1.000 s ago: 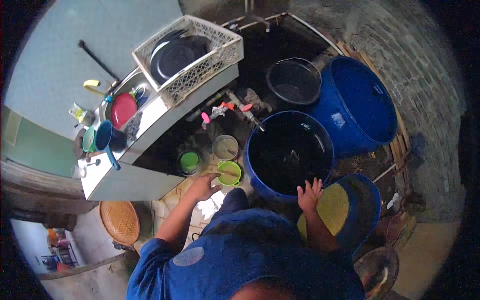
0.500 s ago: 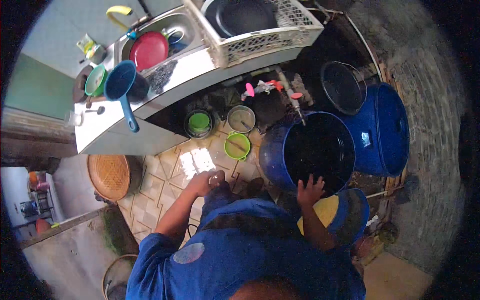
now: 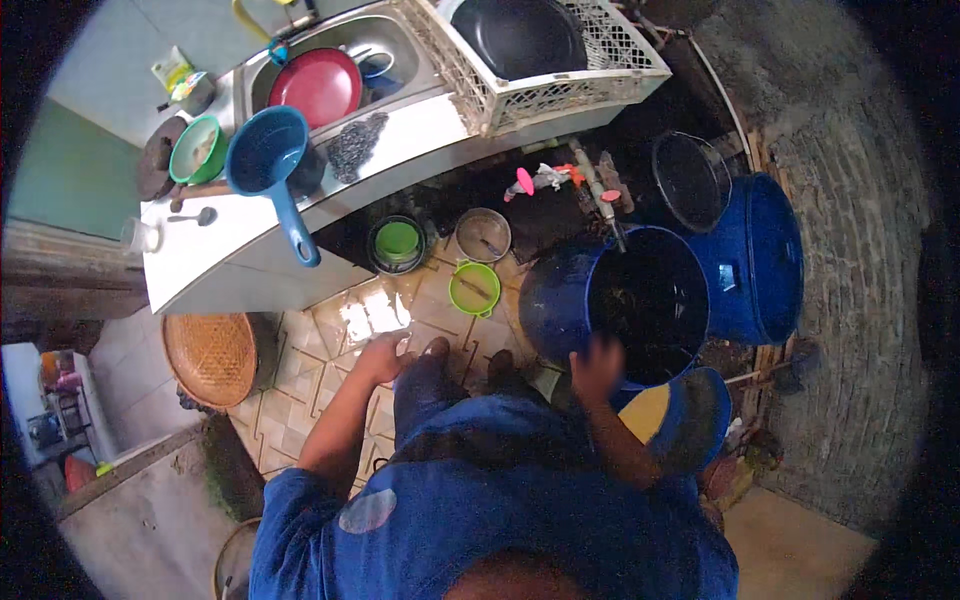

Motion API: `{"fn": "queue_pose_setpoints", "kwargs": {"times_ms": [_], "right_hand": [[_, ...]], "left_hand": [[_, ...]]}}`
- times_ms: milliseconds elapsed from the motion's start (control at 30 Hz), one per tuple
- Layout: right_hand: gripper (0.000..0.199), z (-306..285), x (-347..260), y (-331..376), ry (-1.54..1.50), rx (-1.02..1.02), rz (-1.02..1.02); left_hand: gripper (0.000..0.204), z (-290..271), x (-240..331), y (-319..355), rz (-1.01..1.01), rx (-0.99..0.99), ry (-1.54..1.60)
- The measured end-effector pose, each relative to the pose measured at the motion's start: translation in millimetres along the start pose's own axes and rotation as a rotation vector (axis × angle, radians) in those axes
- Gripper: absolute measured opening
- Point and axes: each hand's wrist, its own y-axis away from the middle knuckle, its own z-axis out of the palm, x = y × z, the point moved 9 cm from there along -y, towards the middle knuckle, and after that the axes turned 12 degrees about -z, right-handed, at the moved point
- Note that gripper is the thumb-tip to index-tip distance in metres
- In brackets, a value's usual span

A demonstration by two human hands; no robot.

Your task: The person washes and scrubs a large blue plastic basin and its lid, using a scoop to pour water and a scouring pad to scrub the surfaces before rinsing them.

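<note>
My left hand [image 3: 380, 360] hangs over the tiled floor with loosely bent fingers apart, holding nothing. At the near rim of a blue drum [image 3: 550, 310] filled with dark water is my right hand [image 3: 597, 372]; its thumb stands apart, its fingers are partly smeared by motion, and nothing shows in it. Whether it touches the rim I cannot tell. A lime-green bowl [image 3: 474, 289] with a stick-like thing in it stands on the floor ahead. Beyond it is a metal pot [image 3: 483, 236], with a green bowl [image 3: 397, 240] in a dark basin to its left.
A blue dipper [image 3: 268, 150] overhangs the counter's edge. The sink holds a red plate [image 3: 315, 88]; a white crate [image 3: 570, 95] with a black basin stands beside it. Another blue drum [image 3: 770, 260] is at right, a woven basket [image 3: 210, 358] at left. A tap pipe [image 3: 600, 195] reaches over the drum.
My left hand has moved slightly left. The right hand has drawn left and toward me from over the drum's opening, and its fingers now blur. The view has shifted a little.
</note>
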Motion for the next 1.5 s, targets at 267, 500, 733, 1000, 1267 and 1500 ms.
{"fn": "queue_pose_setpoints", "kwargs": {"times_ms": [267,500,733,1000,1267,1500], "right_hand": [[0.067,-28,-67,-12,-0.147,0.127,-0.384],[0.061,7,-112,10,-0.447,-0.012,-0.707],[0.055,86,-87,26,-0.622,-0.172,-0.488],[0.051,239,-70,-2,-0.476,-0.319,-0.180],[0.051,440,-81,-57,-0.351,-0.524,-0.075],[0.059,630,-92,-103,-0.251,-0.624,-0.169]], "left_hand": [[0.059,27,-16,56,-0.144,0.101,0.040],[0.059,87,-19,129,-0.306,-0.031,0.008],[0.058,128,-4,110,-0.266,-0.171,0.002],[0.075,265,-83,54,-0.294,-0.263,0.013],[0.083,292,-106,30,-0.137,-0.010,-0.120],[0.087,264,-90,10,-0.225,-0.055,-0.208]]}}
